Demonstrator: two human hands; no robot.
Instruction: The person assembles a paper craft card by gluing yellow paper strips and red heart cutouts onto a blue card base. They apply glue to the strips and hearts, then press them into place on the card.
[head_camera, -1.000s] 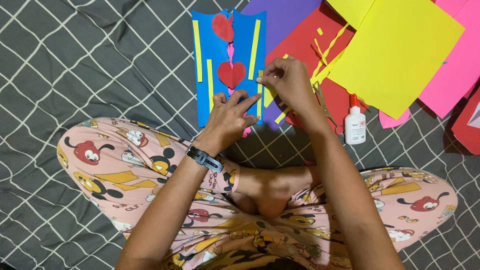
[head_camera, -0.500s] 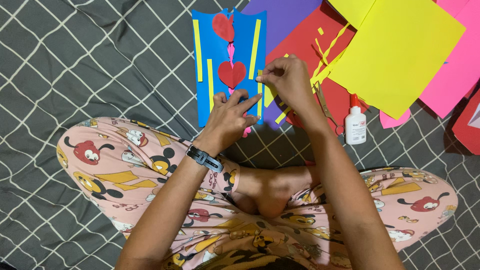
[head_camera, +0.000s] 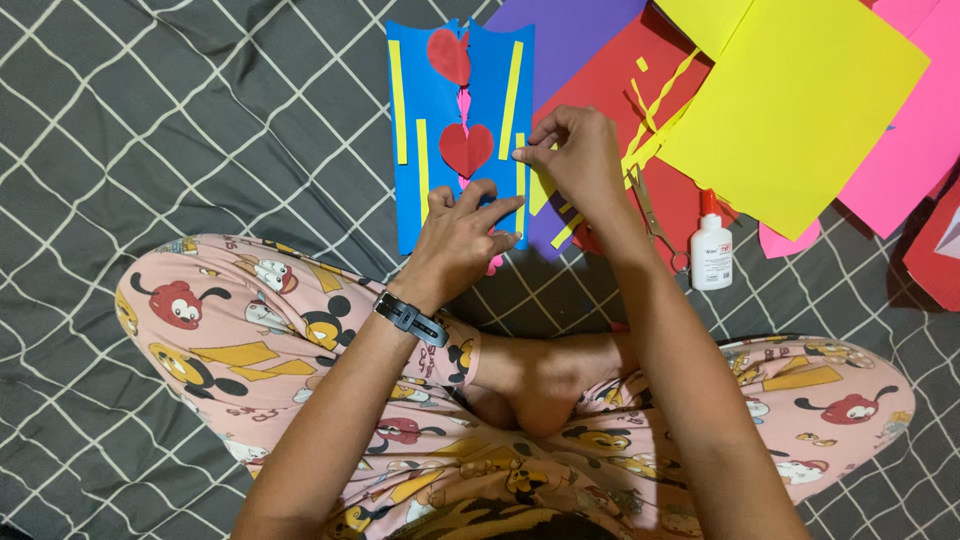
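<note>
A blue paper card (head_camera: 440, 110) lies on the grey checked bedsheet in front of my crossed legs. It carries two red hearts (head_camera: 466, 148), a pink strip down its middle and several yellow strips. My left hand (head_camera: 458, 235) presses flat on the card's lower part, its fingers spread. My right hand (head_camera: 575, 160) pinches the top of a yellow paper strip (head_camera: 520, 185) at the card's right edge, just right of the lower heart.
Purple, red, yellow (head_camera: 800, 100) and pink (head_camera: 905, 130) paper sheets lie overlapped at the upper right. Scissors (head_camera: 655, 220) and a white glue bottle (head_camera: 711, 245) with a red cap rest beside them. Thin yellow offcuts (head_camera: 655, 95) lie on the red sheet.
My right hand has shifted slightly up and left along the card's right edge, its fingertips now at the strip's top. My left hand has stayed pressed on the card.
</note>
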